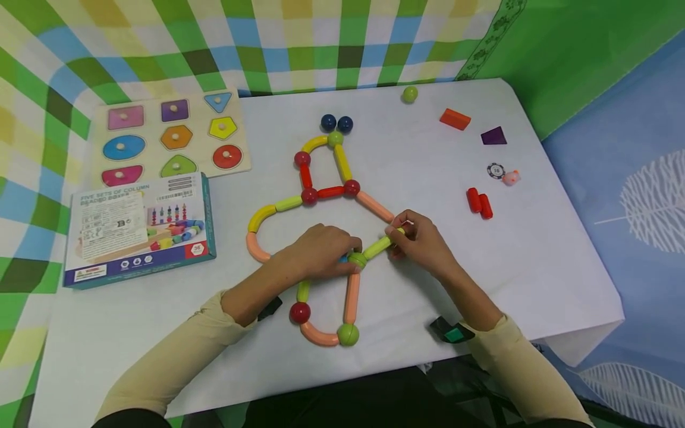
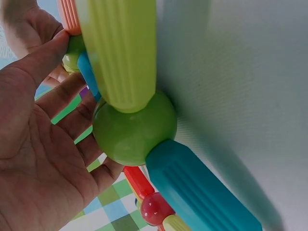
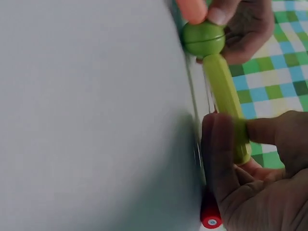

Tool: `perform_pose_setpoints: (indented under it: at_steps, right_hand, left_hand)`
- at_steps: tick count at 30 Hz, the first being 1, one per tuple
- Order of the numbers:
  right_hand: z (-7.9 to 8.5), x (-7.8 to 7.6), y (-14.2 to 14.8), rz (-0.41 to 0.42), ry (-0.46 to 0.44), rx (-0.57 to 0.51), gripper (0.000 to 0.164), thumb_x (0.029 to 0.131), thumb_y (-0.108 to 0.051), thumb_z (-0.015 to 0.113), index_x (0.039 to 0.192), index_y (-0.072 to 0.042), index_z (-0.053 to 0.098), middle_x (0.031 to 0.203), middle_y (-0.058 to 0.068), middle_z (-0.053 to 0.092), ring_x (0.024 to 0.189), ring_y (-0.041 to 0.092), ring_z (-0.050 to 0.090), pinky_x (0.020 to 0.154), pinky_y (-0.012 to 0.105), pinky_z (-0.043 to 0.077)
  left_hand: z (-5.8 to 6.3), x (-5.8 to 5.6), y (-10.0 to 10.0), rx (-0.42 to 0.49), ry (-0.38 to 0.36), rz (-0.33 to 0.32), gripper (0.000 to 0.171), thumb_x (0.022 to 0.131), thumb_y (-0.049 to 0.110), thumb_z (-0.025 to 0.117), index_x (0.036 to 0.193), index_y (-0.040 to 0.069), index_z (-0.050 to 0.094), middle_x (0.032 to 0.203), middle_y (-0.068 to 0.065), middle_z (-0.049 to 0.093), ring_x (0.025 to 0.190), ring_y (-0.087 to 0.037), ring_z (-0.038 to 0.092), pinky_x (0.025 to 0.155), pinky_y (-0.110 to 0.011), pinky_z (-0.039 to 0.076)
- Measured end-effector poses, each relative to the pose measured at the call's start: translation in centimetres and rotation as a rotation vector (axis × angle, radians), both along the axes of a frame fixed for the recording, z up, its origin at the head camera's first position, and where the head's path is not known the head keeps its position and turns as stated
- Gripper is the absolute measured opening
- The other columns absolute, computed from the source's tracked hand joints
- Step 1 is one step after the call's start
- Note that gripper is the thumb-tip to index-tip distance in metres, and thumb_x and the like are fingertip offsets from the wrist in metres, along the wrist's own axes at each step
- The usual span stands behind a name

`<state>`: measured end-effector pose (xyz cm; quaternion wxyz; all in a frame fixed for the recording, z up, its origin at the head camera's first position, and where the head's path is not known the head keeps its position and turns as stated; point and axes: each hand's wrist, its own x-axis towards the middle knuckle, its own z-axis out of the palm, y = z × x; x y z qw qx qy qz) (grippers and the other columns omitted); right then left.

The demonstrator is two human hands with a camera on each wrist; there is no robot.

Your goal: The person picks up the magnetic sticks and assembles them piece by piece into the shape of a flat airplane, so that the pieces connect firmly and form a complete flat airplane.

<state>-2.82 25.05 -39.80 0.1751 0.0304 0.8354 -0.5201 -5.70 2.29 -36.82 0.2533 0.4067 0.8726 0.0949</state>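
Note:
My left hand (image 1: 326, 252) holds a green ball (image 1: 357, 260) near the middle of the table, with its thumb on the ball. A peach rod (image 1: 351, 297) runs from this ball to a lower green ball (image 1: 348, 334). My right hand (image 1: 420, 244) pinches the far end of a yellow-green rod (image 3: 224, 86) whose other end meets the held ball. Below my left palm, the left wrist view has another green ball (image 2: 134, 130) joined to a teal rod (image 2: 197, 187). Another peach rod (image 1: 374, 206) ends close to my right fingertips; whether they touch is unclear.
Joined rods and balls form an outline, with a red ball (image 1: 309, 197) above my left hand. At left lie a shape puzzle board (image 1: 243, 160) and a box (image 1: 139, 229). Toward the right are red rods (image 1: 479, 203), an orange block (image 1: 455, 119) and a purple block (image 1: 493, 136).

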Motion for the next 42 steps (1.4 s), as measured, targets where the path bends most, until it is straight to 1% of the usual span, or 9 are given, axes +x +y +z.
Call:
perform_pose_setpoints:
  at_steps: [5,17,21,24,27,31,34,38,42]
  right_hand:
    - [0.2,0.2,0.1,0.052,0.068,0.145,0.022,0.094,-0.031,0.060,0.106,-0.013,0.054,0.078,0.008,0.066,0.058,0.023,0.060,0.055,0.035,0.051]
    - [0.0,-0.7,2.9,0.032,0.088,0.209,0.033,0.094,-0.044,0.054,0.103,-0.011,0.055,0.073,0.011,0.060,0.057,0.025,0.056,0.051,0.035,0.050]
    - [1.1,-2.1,3.1,0.007,0.137,0.270,0.037,0.092,-0.049,0.054,0.100,-0.013,0.057,0.071,0.010,0.059,0.056,0.024,0.053,0.048,0.033,0.047]
    - [3.1,-4.7,2.3,0.018,0.246,0.340,0.036,0.092,-0.048,0.054,0.099,-0.013,0.058,0.073,0.008,0.057,0.059,0.024,0.051,0.049,0.033,0.043]
    - [5.1,-9.0,0.4,0.071,0.357,0.401,0.033,0.093,-0.043,0.055,0.101,-0.011,0.059,0.079,0.007,0.058,0.065,0.023,0.051,0.054,0.035,0.043]
    - [5.7,-15.5,-2.9,0.199,0.371,0.531,0.035,0.094,-0.035,0.056,0.119,-0.010,0.054,0.097,0.010,0.061,0.080,0.025,0.056,0.068,0.039,0.046]
    - [5.0,-19.2,-4.8,0.292,0.324,0.689,0.047,0.095,-0.031,0.055,0.137,-0.014,0.043,0.120,0.015,0.054,0.094,0.028,0.056,0.080,0.043,0.047]
    - [4.0,-21.8,-6.2,0.356,0.259,0.828,0.054,0.096,-0.025,0.053,0.146,-0.020,0.034,0.137,0.019,0.040,0.102,0.033,0.052,0.088,0.046,0.045]
    - [3.3,-22.9,-6.7,0.368,0.217,0.849,0.048,0.097,-0.022,0.051,0.143,-0.021,0.040,0.135,0.016,0.042,0.106,0.031,0.049,0.092,0.046,0.043]
  left_hand:
    - [-0.1,0.0,0.0,-0.005,0.003,0.000,0.043,0.086,0.046,0.066,0.119,0.020,0.063,0.088,0.007,0.063,0.079,-0.010,0.053,0.076,-0.032,0.043]
    - [-0.1,0.1,0.1,0.014,0.008,-0.001,0.042,0.087,0.047,0.065,0.118,0.019,0.063,0.087,0.007,0.060,0.079,-0.010,0.052,0.075,-0.032,0.043]
    - [-0.2,0.1,0.9,0.027,0.048,-0.015,0.038,0.088,0.048,0.062,0.114,0.019,0.064,0.087,0.006,0.059,0.078,-0.010,0.052,0.073,-0.032,0.043]
    - [-0.3,0.0,1.7,0.018,0.069,-0.030,0.034,0.089,0.045,0.062,0.109,0.019,0.065,0.087,0.005,0.059,0.078,-0.011,0.052,0.073,-0.032,0.043]
    - [-0.3,0.1,2.3,-0.003,0.069,-0.030,0.030,0.089,0.043,0.064,0.107,0.019,0.067,0.086,0.006,0.060,0.078,-0.011,0.053,0.075,-0.033,0.043]
    - [-0.5,0.2,2.3,-0.025,0.067,-0.011,0.029,0.089,0.042,0.063,0.107,0.019,0.067,0.088,0.005,0.061,0.079,-0.011,0.054,0.076,-0.034,0.044]
    - [-0.5,0.4,2.5,-0.041,0.078,0.002,0.031,0.089,0.044,0.063,0.107,0.019,0.067,0.087,0.005,0.060,0.078,-0.012,0.054,0.076,-0.033,0.044]
    - [-0.5,0.6,3.1,-0.076,0.117,0.013,0.032,0.088,0.047,0.062,0.103,0.019,0.065,0.083,0.005,0.057,0.077,-0.013,0.052,0.073,-0.033,0.043]
    - [-0.3,0.7,3.6,-0.117,0.158,0.011,0.032,0.089,0.046,0.061,0.104,0.018,0.066,0.083,0.004,0.056,0.076,-0.014,0.051,0.072,-0.034,0.042]
